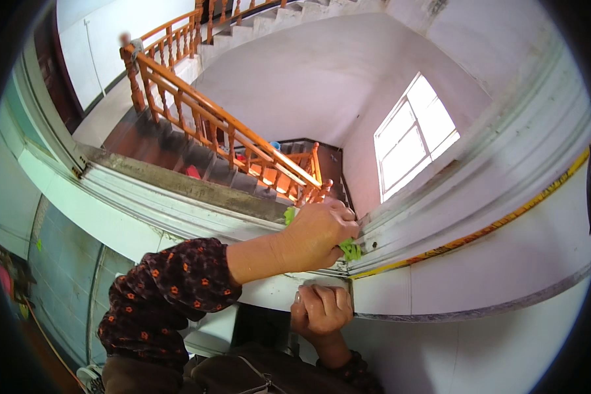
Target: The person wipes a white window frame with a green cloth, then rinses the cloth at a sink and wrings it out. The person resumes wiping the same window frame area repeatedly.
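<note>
My left hand (318,235) reaches across the window sill, its fingers closed around a bright green, nubby cleaning cloth (350,249). Tufts of the cloth stick out on both sides of the hand, and the rest is hidden under it. The cloth is at the corner where the white sliding-window track (236,226) meets the side frame (440,226). Below it, at the sill's inner edge, my right hand (323,308) is curled into a fist. Whatever that fist may hold is hidden.
Beyond the opening, a staircase with an orange wooden railing (223,118) goes down. A bright window (415,134) is in the far wall. Yellow-and-black tape (486,230) runs along the right side frame. Pale blue tiles (65,276) cover the wall at lower left.
</note>
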`<state>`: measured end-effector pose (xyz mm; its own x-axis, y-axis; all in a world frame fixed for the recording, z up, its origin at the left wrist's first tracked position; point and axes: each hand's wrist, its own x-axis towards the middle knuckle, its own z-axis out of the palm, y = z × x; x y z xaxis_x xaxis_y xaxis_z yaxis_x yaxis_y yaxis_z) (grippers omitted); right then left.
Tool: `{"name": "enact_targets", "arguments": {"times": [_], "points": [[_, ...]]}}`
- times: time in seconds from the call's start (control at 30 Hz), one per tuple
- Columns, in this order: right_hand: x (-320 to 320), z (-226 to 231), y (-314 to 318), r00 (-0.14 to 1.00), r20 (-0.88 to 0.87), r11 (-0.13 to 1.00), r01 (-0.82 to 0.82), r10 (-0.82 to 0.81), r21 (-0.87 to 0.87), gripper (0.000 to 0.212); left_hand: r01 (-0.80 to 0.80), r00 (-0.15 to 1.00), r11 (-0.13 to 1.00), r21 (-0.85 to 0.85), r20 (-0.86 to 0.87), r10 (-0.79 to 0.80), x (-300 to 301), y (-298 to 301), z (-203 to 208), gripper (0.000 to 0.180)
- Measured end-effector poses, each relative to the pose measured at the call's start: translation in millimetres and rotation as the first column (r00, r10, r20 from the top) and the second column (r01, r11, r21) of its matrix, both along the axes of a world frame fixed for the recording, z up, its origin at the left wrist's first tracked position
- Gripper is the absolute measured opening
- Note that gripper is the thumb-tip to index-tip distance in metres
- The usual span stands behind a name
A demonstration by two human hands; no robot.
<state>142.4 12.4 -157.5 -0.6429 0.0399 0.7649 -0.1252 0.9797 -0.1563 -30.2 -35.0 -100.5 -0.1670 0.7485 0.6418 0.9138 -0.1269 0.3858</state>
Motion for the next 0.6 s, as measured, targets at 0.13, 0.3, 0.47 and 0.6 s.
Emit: {"name": "enact_targets", "arguments": {"times": [0.13,0.3,0.47,0.6], "points": [[1.8,0.5,-2.5,0.999,0.037,0.999,0.019,-0.02,0.036,0.014,0.102,0.992,0.994,-0.026,-0.072,-0.104,8.0,9.0,-15.1,0.027],[1.1,3.0,-4.2,0.999,0.05,1.0,0.003,-0.004,0.011,0.014,-0.045,0.91,0.995,-0.092,-0.415,0.003,25.8,14.4,-22.2,0.017],[0.4,3.8,-2.6,0.999,0.046,1.0,-0.015,0.014,0.026,0.014,-0.162,0.847,0.974,-0.16,-0.528,0.055,30.7,11.0,-16.6,0.018],[5.7,-0.4,0.1,0.997,0.071,0.999,0.01,-0.013,0.032,0.015,-0.17,0.938,0.976,-0.133,-0.326,0.119,3.2,4.0,11.2,0.021]]}}
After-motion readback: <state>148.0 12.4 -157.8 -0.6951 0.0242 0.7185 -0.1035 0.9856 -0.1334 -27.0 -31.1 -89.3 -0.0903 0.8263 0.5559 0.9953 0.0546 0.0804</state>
